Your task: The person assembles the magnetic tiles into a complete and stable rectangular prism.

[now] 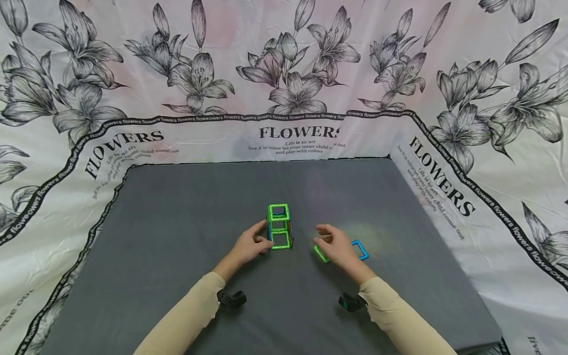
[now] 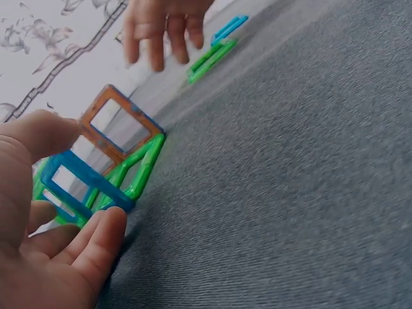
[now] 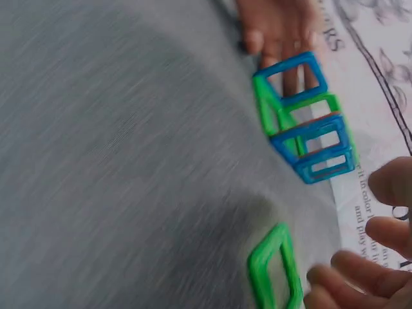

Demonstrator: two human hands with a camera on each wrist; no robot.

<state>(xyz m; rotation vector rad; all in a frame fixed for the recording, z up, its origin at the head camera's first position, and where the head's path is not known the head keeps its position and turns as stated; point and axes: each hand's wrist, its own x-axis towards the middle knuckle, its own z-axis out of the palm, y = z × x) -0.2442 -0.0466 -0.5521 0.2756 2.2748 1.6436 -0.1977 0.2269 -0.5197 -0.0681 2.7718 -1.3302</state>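
Note:
A small structure of magnetic tiles (image 1: 279, 231) stands mid-table, with green square frames and upright blue and orange ones. My left hand (image 1: 248, 246) is at its left side; in the left wrist view the fingertips touch a blue tile (image 2: 89, 170), thumb held above, and an orange tile (image 2: 95, 135) stands on the far side. My right hand (image 1: 336, 245) hovers, fingers loosely bent and holding nothing, over a loose green tile (image 1: 321, 255). A loose blue tile (image 1: 363, 249) lies right of that hand, partly hidden by it in the head view.
The dark grey tabletop (image 1: 186, 197) is bordered by a white cloth (image 1: 213, 148) printed with flowers and lettering, which rises at the back and sides. Black bands (image 1: 231, 299) show at both wrists.

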